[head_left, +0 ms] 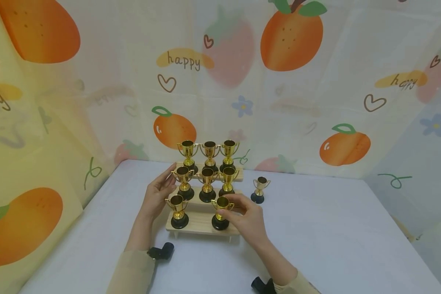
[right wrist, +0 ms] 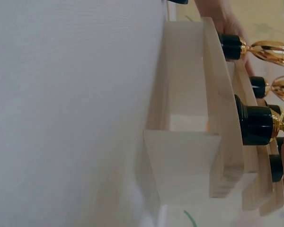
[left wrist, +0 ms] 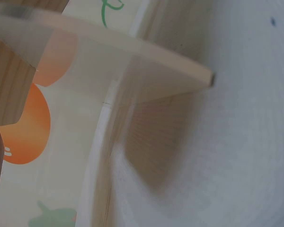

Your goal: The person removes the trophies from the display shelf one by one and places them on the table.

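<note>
A three-tier wooden stand (head_left: 196,224) holds small gold trophies on black bases. Three trophies stand on the top tier, including the top left trophy (head_left: 188,150), and three on the middle tier, including the middle trophy (head_left: 207,177). At the left of the bottom tier is another trophy (head_left: 177,208). My right hand (head_left: 248,216) pinches a trophy (head_left: 220,216) at the bottom tier's right end; its black base (right wrist: 256,125) is upright, at the board. My left hand (head_left: 157,196) touches the stand's left side with extended fingers, mostly out of the left wrist view.
One more trophy (head_left: 260,190) stands on the white-covered table (head_left: 316,228), right of the stand. A fruit-patterned cloth (head_left: 279,94) hangs behind the table and at its left. A dark wrist camera (head_left: 163,251) sits by the left wrist.
</note>
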Available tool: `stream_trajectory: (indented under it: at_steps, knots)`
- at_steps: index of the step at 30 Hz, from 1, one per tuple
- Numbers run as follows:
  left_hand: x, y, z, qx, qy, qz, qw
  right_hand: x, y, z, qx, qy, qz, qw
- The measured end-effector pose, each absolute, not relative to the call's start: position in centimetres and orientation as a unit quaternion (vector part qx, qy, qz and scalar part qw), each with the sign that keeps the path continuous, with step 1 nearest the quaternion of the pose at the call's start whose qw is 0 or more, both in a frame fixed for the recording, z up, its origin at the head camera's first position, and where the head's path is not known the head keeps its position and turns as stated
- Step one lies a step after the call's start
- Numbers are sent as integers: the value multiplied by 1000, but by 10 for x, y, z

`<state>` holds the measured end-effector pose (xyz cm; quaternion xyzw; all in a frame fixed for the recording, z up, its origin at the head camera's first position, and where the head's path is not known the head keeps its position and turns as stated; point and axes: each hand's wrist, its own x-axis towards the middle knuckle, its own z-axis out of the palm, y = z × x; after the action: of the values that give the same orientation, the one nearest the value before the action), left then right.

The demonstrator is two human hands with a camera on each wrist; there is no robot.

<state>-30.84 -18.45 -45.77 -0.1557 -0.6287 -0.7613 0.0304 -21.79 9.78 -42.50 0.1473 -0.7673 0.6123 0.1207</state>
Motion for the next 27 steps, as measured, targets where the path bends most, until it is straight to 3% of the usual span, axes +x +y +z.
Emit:
stream_trajectory:
  at_steps: [7, 27]
  knots:
    - [-307, -184, -457, -159, -630, -760, 33, -217, 111, -426, 176, -765, 601, 151]
    - [-307, -183, -457, -163, -628, -760, 37, -218, 154, -428, 105, -777, 600, 161]
